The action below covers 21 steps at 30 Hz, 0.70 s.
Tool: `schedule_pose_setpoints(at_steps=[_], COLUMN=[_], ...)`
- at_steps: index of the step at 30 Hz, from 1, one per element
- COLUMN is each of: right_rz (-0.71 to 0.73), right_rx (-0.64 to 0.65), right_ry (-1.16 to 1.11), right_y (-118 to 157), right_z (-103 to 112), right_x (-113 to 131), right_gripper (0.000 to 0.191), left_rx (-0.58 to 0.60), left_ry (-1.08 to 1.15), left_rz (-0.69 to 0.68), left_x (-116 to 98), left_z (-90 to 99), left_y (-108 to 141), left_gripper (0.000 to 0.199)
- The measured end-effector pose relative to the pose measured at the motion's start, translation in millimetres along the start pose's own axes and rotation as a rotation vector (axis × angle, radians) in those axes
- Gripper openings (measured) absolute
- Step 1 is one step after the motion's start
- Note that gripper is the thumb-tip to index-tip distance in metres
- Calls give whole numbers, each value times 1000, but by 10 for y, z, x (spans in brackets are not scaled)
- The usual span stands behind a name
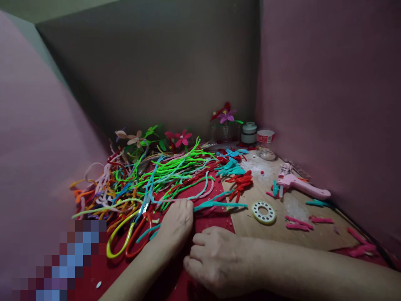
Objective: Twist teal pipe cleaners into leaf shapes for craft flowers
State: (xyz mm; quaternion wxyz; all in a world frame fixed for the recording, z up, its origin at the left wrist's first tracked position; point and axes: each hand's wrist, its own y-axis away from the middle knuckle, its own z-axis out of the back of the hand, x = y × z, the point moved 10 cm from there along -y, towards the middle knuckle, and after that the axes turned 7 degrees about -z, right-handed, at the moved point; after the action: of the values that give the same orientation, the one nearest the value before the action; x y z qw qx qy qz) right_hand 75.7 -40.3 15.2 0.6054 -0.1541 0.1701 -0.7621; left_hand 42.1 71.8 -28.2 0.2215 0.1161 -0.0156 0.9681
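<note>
Pink partition walls close in on both sides, with a dull grey panel across the back, and between them sits a red-covered tabletop [216, 223] carrying a wooden board [294, 234] at about three o'clock.

From where I stand, the person's left hand [176, 222] lies near the middle of the red cloth, its fingers [188, 205] pinched narrowly on the end of a teal pipe cleaner [219, 205]. That strand runs off toward three o'clock, across the edge of the board. The right hand [219, 261] rests at six o'clock, knuckles up and fingers curled loosely under; I cannot tell whether it holds anything, since the fingertips are hidden beneath the palm.

At nine to eleven o'clock of the left hand spreads a big tangled heap of pipe cleaners [150, 179], neon green, orange, blue, pink and white. Scissors [128, 234] with one yellow and one orange handle lie just beside the left wrist at nine o'clock, their blades pointing into the heap.

On the board, a white ring with holes [263, 212] sits near the teal strand's far end. A pink glue gun [300, 186] lies at two o'clock, with short pink and teal cuttings scattered about it. Small bunches of teal pieces [232, 168] and red pieces [241, 184] lie at one o'clock.

Along the back stand finished pipe-cleaner flowers [180, 138], a glass vase [224, 130] with more blooms, a small white jar [249, 133] and a red-and-white cup [265, 136].
</note>
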Motion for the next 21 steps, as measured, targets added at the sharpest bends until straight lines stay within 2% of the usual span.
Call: schedule_pose_setpoints(at_steps=[2, 5, 7, 10, 12, 16, 18, 21], right_rz=[5, -1, -26, -147, -306, -735, -876, -990], right_rx=[2, 27, 70, 145, 134, -101, -200, -358], right_ry=[-7, -35, -70, -170, -338, -964, -1220, -1404], right_y=[-2, 4, 2, -25, -49, 41, 124, 244], right_z=[-12, -51, -103, -204, -236, -271, -330, -342], right_x=[-4, -27, -64, -205, -384, -887, -1039, -1195], right_gripper=[9, 7, 7, 7, 10, 23, 30, 36], left_rx=[-46, -74, -91, -164, -124, 71, 107, 166], left_ry=[142, 518, 698, 816, 965, 1372, 1443, 1464], left_rz=[53, 184, 210, 150, 168, 235, 236, 222], left_x=[107, 361, 480, 555, 559, 367, 283, 177], left_z=[18, -14, 25, 240, 266, 115, 65, -34], left_y=[27, 85, 103, 78, 49, -8, -40, -61], left_gripper=[29, 27, 21, 18, 24, 32, 33, 34])
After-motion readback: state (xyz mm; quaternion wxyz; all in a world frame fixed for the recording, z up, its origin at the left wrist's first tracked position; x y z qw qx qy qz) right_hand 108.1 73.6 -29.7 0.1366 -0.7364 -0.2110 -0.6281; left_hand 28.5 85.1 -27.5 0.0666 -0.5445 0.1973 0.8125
